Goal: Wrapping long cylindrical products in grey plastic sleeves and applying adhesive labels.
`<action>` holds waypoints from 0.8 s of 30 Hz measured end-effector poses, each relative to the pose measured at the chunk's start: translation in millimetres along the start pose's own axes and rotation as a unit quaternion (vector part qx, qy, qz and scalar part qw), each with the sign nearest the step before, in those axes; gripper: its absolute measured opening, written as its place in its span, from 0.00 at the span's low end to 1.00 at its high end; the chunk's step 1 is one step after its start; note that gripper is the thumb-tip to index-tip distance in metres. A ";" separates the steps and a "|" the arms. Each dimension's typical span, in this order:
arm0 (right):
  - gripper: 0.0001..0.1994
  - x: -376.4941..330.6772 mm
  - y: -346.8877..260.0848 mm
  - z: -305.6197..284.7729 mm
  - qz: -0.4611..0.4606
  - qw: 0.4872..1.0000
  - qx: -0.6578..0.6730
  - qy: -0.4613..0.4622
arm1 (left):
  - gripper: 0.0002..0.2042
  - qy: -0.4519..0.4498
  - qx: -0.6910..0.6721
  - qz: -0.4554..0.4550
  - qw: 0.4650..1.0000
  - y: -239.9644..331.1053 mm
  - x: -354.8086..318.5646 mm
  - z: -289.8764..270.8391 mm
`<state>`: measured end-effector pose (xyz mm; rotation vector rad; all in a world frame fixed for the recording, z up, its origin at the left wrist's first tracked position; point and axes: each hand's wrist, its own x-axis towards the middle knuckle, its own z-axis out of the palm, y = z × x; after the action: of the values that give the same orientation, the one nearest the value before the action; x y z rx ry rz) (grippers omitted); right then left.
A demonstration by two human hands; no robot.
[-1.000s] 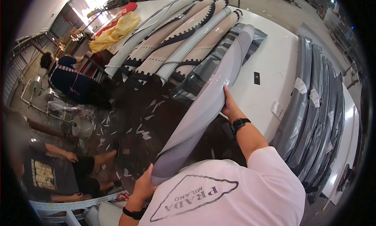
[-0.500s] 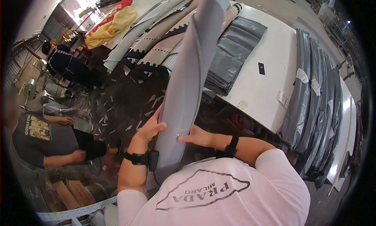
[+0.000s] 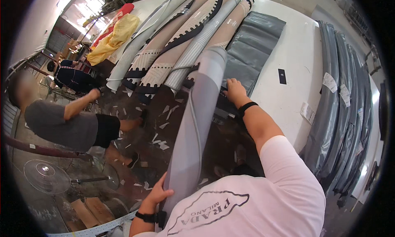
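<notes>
A long grey rolled mat [image 3: 193, 130] with a corded edge slants up from beside my body toward the table. My left hand [image 3: 156, 191] is wrapped round its lower part, thumb on top. The roll's upper end reaches the near ends of the other rolls. My right hand [image 3: 235, 91] is off the roll, at the near left corner of a flat stack of dark grey plastic sheets [image 3: 261, 43] on the table. Its fingers are bent over the edge of the plastic, and the thumb side is partly hidden.
Several patterned rolls [image 3: 181, 52] lie left on the white table [image 3: 292, 52]. Long dark plastic-wrapped bundles [image 3: 329, 97] lie right. A black tag [image 3: 282, 76] is on the table. A co-worker [image 3: 70, 122] is at left near a fan [image 3: 46, 176]; scraps litter the floor [image 3: 148, 126].
My right hand has left the roll and reached forward to the plastic sheets. The roll has dropped lower, my left hand still on it. The co-worker at left has risen and moved.
</notes>
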<state>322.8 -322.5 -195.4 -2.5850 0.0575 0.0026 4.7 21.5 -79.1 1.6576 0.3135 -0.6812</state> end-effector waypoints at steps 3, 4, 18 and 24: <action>0.17 12.6 3.8 3.4 -0.034 0.996 -0.074 -0.032 | 0.48 0.002 0.037 -0.037 0.999 2.8 -18.5 -5.1; 0.14 14.3 7.0 -0.9 0.026 0.999 0.002 -0.021 | 0.48 0.003 0.038 -0.039 0.998 3.4 -25.1 -8.1; 0.08 -5.2 20.3 -69.7 -0.083 0.972 0.124 0.183 | 0.45 0.001 0.290 -0.067 0.955 35.9 -74.6 -28.7; 0.07 -34.6 7.6 -85.1 -0.100 0.978 -0.128 0.129 | 0.44 -0.024 0.283 -0.063 0.957 32.9 -66.1 -30.9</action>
<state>287.1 -372.4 -126.7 -2.8210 -0.1154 -0.4263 -21.1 55.5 -11.4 2.1730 0.1970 -0.9686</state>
